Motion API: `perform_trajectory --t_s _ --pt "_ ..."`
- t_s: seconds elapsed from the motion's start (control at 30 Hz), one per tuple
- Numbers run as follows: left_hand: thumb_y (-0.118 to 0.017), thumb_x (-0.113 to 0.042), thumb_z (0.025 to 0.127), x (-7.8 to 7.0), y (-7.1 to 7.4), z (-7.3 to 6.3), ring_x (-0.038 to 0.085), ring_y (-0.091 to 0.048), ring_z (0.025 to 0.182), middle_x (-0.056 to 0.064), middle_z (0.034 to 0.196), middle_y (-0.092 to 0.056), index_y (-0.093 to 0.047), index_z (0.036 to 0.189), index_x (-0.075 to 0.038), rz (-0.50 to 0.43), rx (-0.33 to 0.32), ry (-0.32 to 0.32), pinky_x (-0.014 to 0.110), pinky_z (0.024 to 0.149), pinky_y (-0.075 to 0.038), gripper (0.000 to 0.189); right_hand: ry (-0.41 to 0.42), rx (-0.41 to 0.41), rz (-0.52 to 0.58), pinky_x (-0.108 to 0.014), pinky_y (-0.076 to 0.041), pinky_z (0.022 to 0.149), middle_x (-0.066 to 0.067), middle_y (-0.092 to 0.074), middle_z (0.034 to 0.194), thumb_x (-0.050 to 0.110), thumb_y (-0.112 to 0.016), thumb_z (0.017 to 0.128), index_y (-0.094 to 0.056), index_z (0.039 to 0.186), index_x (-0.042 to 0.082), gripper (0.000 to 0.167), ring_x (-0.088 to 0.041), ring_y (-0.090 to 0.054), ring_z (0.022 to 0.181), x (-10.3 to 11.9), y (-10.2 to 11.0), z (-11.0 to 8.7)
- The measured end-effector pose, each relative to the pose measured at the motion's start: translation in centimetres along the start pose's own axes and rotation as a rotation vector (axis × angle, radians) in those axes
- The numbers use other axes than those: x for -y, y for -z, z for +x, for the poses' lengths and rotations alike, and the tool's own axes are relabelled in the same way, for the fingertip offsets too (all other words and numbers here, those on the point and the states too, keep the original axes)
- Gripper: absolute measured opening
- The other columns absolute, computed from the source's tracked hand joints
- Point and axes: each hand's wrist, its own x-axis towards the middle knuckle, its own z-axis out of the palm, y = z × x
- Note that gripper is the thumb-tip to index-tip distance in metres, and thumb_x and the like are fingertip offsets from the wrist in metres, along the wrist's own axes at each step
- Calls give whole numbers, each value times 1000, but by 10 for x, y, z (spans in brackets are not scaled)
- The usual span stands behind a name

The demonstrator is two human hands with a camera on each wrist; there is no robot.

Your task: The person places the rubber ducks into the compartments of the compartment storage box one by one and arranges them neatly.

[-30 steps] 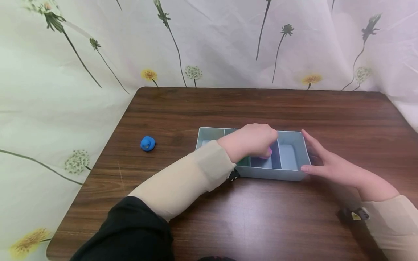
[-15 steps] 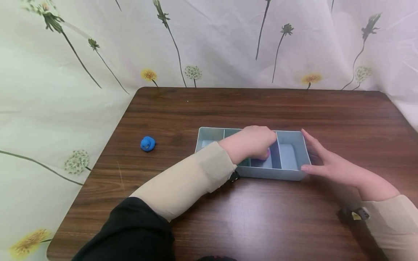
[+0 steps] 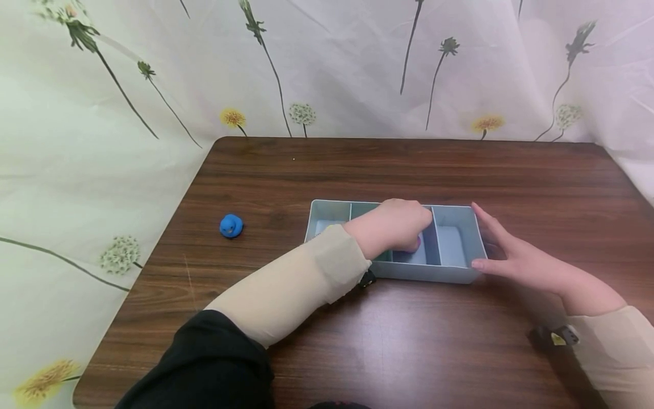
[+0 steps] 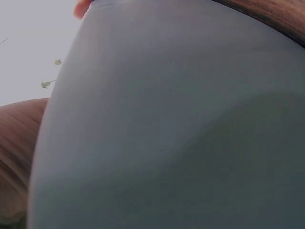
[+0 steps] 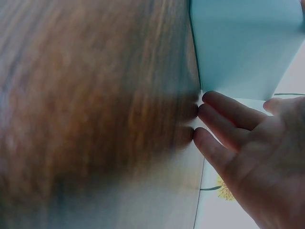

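Purple thing [image 3: 418, 244], mostly hidden, seems pinched by the left hand [image 3: 392, 225], fingers curled, inside the tray [image 3: 429, 274]. Just right of that grip, a divider [image 3: 434, 244] could knock it loose on a slanted lift. Farther right, the right hand [image 3: 523, 262], spread wide, touches the tray's end; pushing could slide it. Well left sits a blue duck [image 3: 231, 226].

There is one dark brown wood-grain counter [image 3: 317, 170] and one long pale grey-blue rectangular tray [image 3: 424, 274], with three upright dividers [image 3: 434, 241] making four compartments [image 3: 452, 245]. One small blue duck-shaped toy [image 3: 231, 226] and one pink-purple object [image 3: 417, 243], mostly hidden, are visible. The person shows two bare hands, one left hand [image 3: 390, 226] and one right hand [image 3: 516, 258], with two cream sleeves [image 3: 286, 289] and one black sleeve [image 3: 204, 363]. The head view shows three yellow flower heads [image 3: 233, 117] on white printed cloth [image 3: 347, 62]
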Motion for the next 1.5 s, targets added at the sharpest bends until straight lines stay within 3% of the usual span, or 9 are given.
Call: perform_trajectory --t_s 0.83,1.1,1.43,1.5 --pt "-59 -16 90 -3 -4 -3 14 -56 78 -2 92 -65 -69 103 -14 71 -21 -16 34 69 -48 16 -43 8 -21 -5 -26 90 -28 -20 155 19 -69 93 4 156 44 99 -48 -24 139 0 1 0" --pt "-61 -19 91 -3 -4 -2 13 -56 76 -3 90 -63 -68 104 -14 57 2 -11 32 64 -47 16 -62 11 -38 -13 -30 94 -26 -19 156 20 -69 94 4 155 45 99 -47 -24 139 1 1 -1" --pt "-60 -16 89 -1 -2 -4 14 -54 74 -2 86 -61 -67 99 -14 31 -6 -23 30 64 -44 12 -70 5 -48 -47 -31 104 -26 -20 156 21 -69 93 4 155 45 99 -47 -25 139 1 1 0" --pt "-60 -16 89 0 -1 -4 14 -54 74 -2 86 -61 -66 100 -13 20 -8 -20 29 64 -44 12 -68 5 -48 -46 -32 104 -26 -20 156 21 -69 94 4 155 45 98 -47 -24 139 1 1 0"
